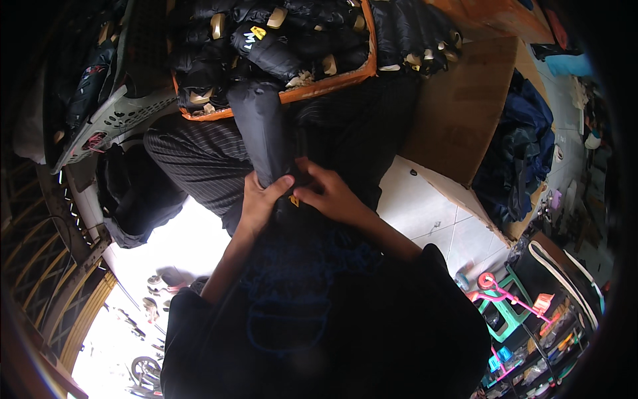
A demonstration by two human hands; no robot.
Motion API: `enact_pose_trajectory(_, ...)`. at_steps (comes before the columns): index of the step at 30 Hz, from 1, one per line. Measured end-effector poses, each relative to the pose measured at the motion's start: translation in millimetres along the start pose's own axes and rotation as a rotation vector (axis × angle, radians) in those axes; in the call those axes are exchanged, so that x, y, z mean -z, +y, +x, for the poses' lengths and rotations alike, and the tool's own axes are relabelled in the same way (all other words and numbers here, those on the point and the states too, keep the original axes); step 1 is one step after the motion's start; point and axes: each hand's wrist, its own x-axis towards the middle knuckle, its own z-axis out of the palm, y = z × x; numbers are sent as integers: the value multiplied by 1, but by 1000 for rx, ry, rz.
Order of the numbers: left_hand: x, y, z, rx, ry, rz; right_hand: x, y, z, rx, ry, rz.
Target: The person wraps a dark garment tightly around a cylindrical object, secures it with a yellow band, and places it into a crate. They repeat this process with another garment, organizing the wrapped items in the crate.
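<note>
A long, dark grey rolled fabric bundle point(259, 123) lies over my lap, its far end close to the orange-edged box. My left hand point(261, 199) is closed around its near end, with the thumb pressed on top. Just to the right, my right hand point(330, 195) has its thumb and fingers bent around dark material at that same end. What exactly the right fingertips pinch is hard to make out against the black clothing. A small yellow tag point(294, 199) shows below the fingertips, between the two hands.
Ahead stands an orange-edged box point(332, 85) packed with black rolled bundles bearing beige tags; more bundles lie to its right. A grey plastic basket point(116, 116) is at the left. An open cardboard box point(458, 113) with dark fabric stands right, above a pink scooter point(508, 296).
</note>
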Motion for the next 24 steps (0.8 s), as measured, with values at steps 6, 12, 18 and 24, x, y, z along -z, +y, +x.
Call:
enact_pose_trajectory(6, -4, 14, 7, 21, 4, -100, -12, 4, -4, -116, -72, 18)
enact_pose_trajectory(12, 0, 26, 24, -87, -166, -154, -14, -7, 6, 17, 20, 165)
enact_pose_trajectory(18, -12, 40, 42, -151, -256, -168, -8, -6, 11, -55, -19, 335)
enact_pose_trajectory(24, -22, 44, 40, -88, -72, -109, -1, 12, 19, -244, -116, 729)
